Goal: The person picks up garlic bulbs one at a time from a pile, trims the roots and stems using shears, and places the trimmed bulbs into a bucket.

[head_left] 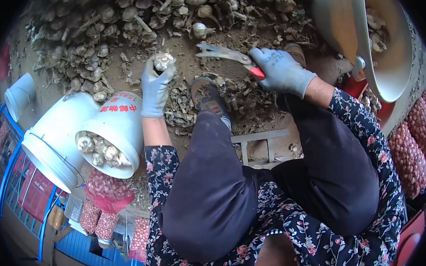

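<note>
Gloved in light grey, my left hand is closed around a garlic bulb, whose pale underside faces up. My right hand, in a matching glove, grips the red handles of a pair of shears. Their metal blades point left toward the bulb, apart from it, and look parted at the tips. Below and left of my left hand, a white bucket with red lettering is tipped on its side, with several trimmed garlic bulbs showing in its mouth.
A heap of garlic with stalks spreads across the ground ahead. Larger white buckets stand at left and upper right. Red mesh sacks of garlic lie at right, others at lower left. Dry garlic scraps surround my shoes.
</note>
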`<state>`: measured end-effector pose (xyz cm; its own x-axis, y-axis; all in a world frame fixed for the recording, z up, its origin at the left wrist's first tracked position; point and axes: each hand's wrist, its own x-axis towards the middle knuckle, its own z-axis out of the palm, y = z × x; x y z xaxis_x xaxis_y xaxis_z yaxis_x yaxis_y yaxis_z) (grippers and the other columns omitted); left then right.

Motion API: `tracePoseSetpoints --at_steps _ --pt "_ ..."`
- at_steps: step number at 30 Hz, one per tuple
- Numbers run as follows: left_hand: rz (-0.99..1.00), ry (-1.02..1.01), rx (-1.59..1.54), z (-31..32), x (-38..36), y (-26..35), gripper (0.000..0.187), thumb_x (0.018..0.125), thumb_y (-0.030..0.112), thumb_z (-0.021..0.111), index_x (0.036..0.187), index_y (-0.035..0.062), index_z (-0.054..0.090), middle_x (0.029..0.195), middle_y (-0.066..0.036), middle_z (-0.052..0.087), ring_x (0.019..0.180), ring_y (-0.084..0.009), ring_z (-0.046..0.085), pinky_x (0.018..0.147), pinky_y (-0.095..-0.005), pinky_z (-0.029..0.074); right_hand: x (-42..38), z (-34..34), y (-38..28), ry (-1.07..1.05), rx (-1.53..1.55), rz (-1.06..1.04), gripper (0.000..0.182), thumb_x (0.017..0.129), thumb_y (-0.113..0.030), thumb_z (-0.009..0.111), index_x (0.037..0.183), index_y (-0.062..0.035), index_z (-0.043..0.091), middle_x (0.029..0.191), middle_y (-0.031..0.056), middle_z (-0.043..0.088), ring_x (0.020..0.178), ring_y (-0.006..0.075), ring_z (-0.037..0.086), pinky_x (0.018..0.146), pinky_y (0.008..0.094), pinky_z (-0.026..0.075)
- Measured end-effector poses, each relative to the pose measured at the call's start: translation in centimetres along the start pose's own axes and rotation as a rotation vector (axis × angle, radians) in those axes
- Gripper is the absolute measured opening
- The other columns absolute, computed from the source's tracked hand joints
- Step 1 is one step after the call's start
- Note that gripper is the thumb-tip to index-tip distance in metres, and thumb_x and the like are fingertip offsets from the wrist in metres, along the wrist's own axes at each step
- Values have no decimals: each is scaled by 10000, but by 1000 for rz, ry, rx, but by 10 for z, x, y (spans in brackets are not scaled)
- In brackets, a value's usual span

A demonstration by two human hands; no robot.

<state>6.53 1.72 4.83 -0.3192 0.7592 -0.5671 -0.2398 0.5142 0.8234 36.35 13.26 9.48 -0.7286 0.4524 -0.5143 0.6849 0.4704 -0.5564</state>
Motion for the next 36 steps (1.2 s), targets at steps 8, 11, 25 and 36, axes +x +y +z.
tracePoseSetpoints --at_steps 8,11,25,36 --pt "121 -80 -39 61 -35 68 476 720 -15 705 1163 -20 530 969 -38 601 804 -81 573 704 -206 495 13 -16 -38 197 -231 -103 410 822 -339 623 1057 -35 480 946 167 614 909 331 629 761 445 485" --pt "181 -47 126 57 -31 66 446 715 -28 716 1138 -25 574 934 -35 624 785 -80 585 685 -207 499 12 -20 -41 9 -220 -46 402 823 -323 623 1056 -30 477 950 157 617 883 333 641 746 444 492" --pt "142 -299 -781 59 -20 31 386 789 -42 554 1165 16 496 1128 -134 568 1028 -230 583 915 -367 496 -11 -9 -23 -238 473 75 637 862 -432 606 1280 5 404 1033 269 582 1015 402 568 850 426 446" --pt "31 -168 -639 36 -8 -4 435 731 14 585 1153 61 490 1072 -125 571 946 -241 590 826 -433 521 -17 6 -3 -253 548 230 379 839 -364 612 849 10 551 826 196 603 798 279 576 753 383 447"
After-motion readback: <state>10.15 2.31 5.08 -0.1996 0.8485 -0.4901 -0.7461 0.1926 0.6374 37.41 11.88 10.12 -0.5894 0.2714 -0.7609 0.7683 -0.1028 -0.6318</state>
